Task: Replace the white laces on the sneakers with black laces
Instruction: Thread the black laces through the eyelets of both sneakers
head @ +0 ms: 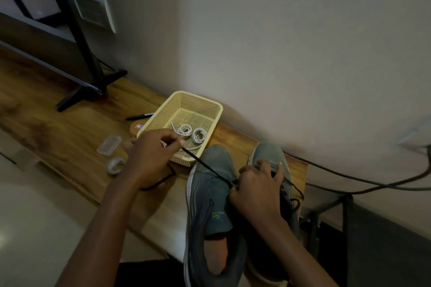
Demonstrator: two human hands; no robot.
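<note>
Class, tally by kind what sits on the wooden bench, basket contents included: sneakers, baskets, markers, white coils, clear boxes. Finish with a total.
Sneakers: 2
Basket: 1
Marker: 1
White coils: 3
Clear box: 1
Total: 8

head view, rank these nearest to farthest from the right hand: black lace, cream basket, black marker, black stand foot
1. black lace: pinched at the right hand itself.
2. cream basket: ahead and to the left.
3. black marker: beyond the basket's left side.
4. black stand foot: farthest, far left at the back.
</note>
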